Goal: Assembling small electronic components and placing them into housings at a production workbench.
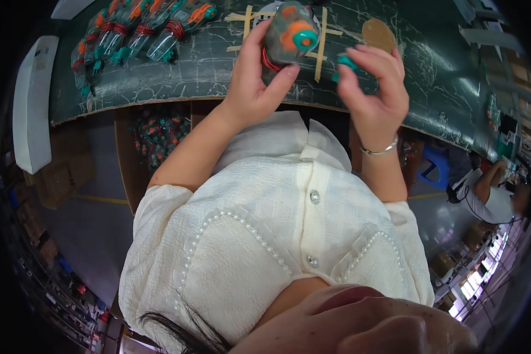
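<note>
My left hand (pixel 255 82) is closed round a rounded, clear-bodied unit (pixel 280 50) with orange parts inside and a teal knob facing up. A red cord shows at its lower left, beside my palm. To the right, my right hand (pixel 376 85) has thumb and fingers pinched on a small teal piece (pixel 347 61), apart from the clear unit. Both hands are over the near part of a scratched dark green table (pixel 212 76). A tan oval patch (pixel 379 35) lies just beyond my right fingers.
Several similar clear units with red cords (pixel 138 35) lie at the table's far left. Strips of yellow tape (pixel 320 62) mark the surface. Below the edge, a cardboard box (pixel 124 159) holds many orange and teal parts. At far right sits another person (pixel 492 192) near a blue stool (pixel 433 168).
</note>
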Tool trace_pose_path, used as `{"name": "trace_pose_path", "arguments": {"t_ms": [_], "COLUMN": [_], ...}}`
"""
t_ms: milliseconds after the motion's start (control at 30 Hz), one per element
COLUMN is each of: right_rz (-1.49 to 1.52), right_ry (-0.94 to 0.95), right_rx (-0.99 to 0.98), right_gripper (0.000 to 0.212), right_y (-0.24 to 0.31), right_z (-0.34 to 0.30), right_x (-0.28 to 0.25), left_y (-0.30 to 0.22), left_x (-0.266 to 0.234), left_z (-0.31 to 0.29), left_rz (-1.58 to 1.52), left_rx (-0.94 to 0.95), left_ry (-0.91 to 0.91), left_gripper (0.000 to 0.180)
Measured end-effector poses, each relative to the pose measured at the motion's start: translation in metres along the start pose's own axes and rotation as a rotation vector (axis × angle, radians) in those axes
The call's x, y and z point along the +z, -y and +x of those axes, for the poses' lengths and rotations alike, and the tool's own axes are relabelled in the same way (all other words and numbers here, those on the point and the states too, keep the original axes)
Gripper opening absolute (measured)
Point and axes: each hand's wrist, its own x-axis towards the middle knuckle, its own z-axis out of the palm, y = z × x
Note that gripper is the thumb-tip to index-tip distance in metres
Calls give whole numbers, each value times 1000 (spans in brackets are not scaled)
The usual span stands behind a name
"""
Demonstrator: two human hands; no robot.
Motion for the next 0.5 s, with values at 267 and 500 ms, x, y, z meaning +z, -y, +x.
{"name": "trace_pose_path", "arguments": {"t_ms": [267,500], "right_rz": [62,45], "right_ry": [-87,-121], "right_rx": [-182,-230], "right_gripper": [32,31], "right_y": [21,17], "right_z": [9,11], "right_x": [17,28], "left_y": [8,7], "left_x": [3,3], "left_z": [-2,-2], "left_rz": [36,32], "left_rx": [111,115], "left_ry": [-13,-25], "left_gripper": [70,70]}}
